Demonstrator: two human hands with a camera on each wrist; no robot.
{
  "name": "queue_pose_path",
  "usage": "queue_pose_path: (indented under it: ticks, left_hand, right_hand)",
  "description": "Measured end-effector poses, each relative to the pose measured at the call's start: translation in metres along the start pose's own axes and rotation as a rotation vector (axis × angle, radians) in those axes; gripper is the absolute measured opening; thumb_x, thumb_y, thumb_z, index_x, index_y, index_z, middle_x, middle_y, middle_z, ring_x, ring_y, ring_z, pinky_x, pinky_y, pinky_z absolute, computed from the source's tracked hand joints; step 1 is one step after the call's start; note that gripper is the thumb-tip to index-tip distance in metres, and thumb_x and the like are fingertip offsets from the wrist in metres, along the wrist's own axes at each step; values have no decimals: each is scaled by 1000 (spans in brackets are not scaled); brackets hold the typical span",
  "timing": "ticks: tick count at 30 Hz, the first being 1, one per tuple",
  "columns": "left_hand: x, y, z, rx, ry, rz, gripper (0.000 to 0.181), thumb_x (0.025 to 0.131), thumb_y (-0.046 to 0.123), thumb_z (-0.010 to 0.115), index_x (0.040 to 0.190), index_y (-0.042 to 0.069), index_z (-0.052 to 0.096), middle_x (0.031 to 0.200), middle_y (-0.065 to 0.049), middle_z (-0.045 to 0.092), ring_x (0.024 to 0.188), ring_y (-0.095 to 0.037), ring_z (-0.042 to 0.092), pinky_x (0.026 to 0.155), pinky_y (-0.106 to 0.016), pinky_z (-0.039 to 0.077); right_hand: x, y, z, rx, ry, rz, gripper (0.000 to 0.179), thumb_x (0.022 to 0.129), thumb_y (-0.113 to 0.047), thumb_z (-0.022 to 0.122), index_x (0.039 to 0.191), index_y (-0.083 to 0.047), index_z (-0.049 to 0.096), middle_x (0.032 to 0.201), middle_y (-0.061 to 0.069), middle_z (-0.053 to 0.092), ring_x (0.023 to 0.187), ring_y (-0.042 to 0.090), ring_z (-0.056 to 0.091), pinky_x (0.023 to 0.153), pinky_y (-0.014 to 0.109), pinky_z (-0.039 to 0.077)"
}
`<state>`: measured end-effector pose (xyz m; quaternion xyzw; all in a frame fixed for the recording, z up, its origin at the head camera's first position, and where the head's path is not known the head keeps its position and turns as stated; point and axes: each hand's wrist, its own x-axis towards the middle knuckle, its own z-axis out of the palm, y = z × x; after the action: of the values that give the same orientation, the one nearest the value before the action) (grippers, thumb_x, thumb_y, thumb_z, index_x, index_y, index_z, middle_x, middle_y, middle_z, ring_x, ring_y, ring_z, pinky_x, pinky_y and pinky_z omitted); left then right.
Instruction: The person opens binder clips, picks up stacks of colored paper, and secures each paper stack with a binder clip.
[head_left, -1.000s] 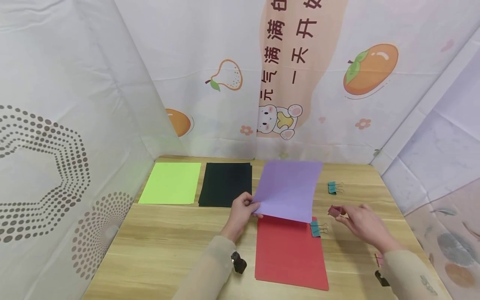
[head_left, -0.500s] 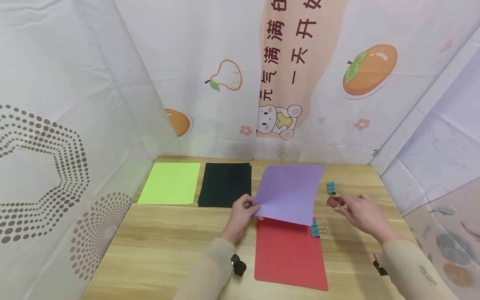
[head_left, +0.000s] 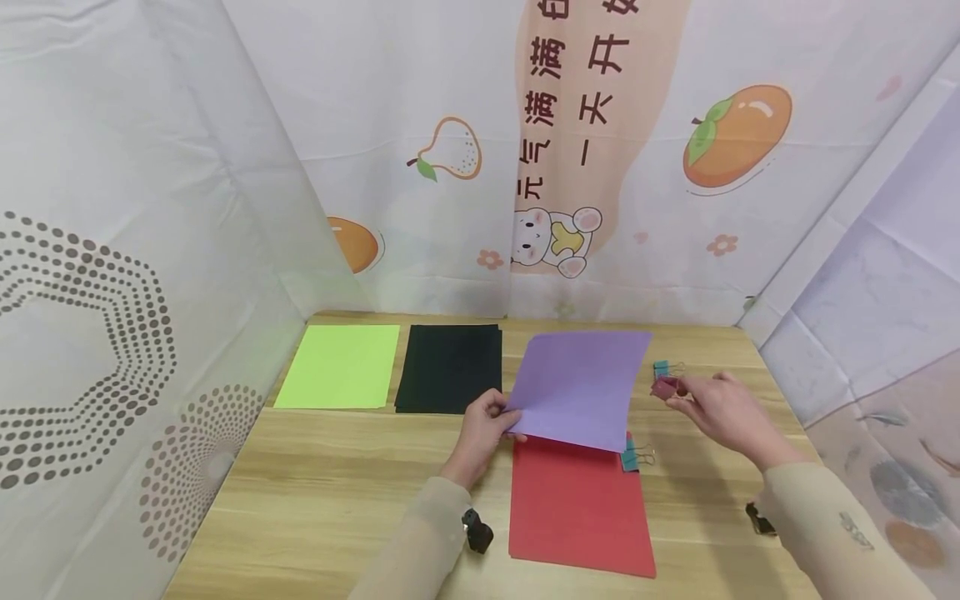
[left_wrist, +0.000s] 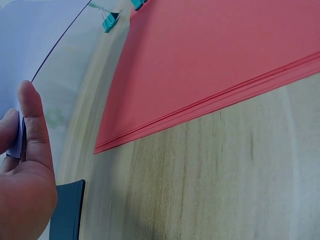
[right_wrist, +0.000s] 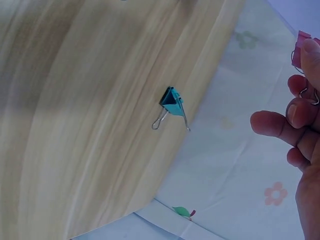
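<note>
My left hand (head_left: 483, 429) pinches the near left corner of purple paper (head_left: 577, 387), which is raised off the table at a tilt. In the left wrist view, the thumb and fingers grip the paper's edge. Beneath and nearer lies a stack of red paper (head_left: 577, 508), with a teal binder clip (head_left: 630, 457) on its right edge. To the right of the purple paper, my right hand (head_left: 727, 412) holds a dark pink binder clip (head_left: 664, 387) by its wire handles. Another teal binder clip (right_wrist: 172, 102) lies on the table, partly overlapped by the pink one in the head view.
Yellow-green paper (head_left: 341, 367) and a stack of black paper (head_left: 450, 371) lie at the back left of the wooden table (head_left: 337, 492). A printed curtain (head_left: 420, 242) rises along the table's back edge. Black devices sit at both wrists.
My right hand has moved away from me with the pink binder clip, closer to the loose teal clip. The far edge of the purple paper has dropped slightly; the left hand stays almost still.
</note>
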<state>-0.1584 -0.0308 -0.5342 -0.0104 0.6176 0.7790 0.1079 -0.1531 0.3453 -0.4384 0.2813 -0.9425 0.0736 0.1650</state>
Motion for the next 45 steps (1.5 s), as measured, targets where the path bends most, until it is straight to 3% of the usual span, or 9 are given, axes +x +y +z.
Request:
queue_pose_path:
  ticks: [5,8,11,18,30,35,45]
  left_hand:
    - [-1,0,1,-20,-7,4,15,93,-7,68,99,-7,55,89,-11,66,64,-21,69,68,-40,63]
    - [-2,0,1,-25,-5,-2,16,92,-8,68,100,-9,54,89,-11,66,63,-21,69,67,-39,62]
    - [-3,0,1,-30,-4,-4,17,92,-7,69,100,-10,54,88,-11,67,63,-21,69,68,-39,62]
    - [-5,1,0,-26,-17,-4,16,93,-8,68,100,-10,54,93,-12,67,66,-22,69,68,-40,63]
    - [-4,-5,0,-14,-26,3,16,93,-8,68,101,-11,54,96,-14,68,66,-20,68,67,-37,62]
    - [-4,-6,-1,-11,-33,7,16,93,-7,68,101,-10,55,100,-14,69,67,-20,68,66,-37,62]
    - [-5,-9,0,-32,-44,-10,19,92,-8,68,102,-13,52,87,-8,66,63,-19,67,65,-34,62]
  right_hand:
    - [5,0,-1,24,77,-59,30,78,-16,84,81,-17,54,65,-11,59,55,7,55,69,41,41]
    - [9,1,-2,32,117,-98,27,85,-24,80,81,-16,54,67,-10,61,57,10,58,68,42,42]
    - [12,2,-4,33,134,-117,29,93,-34,73,79,-17,53,65,-12,58,56,6,52,67,43,43]
    - [18,2,-10,38,128,-114,35,94,-37,71,76,-17,49,63,-16,43,56,-1,36,66,43,44]
    - [25,-3,-19,45,91,-73,32,83,-18,82,78,-17,50,64,-16,44,58,0,37,72,44,45]
    - [26,-2,-22,47,76,-57,33,84,-21,81,78,-18,49,64,-17,42,58,-1,35,71,42,43]
    - [27,-3,-25,58,102,-70,32,89,-27,76,77,-18,49,63,-19,37,57,-2,33,69,38,39]
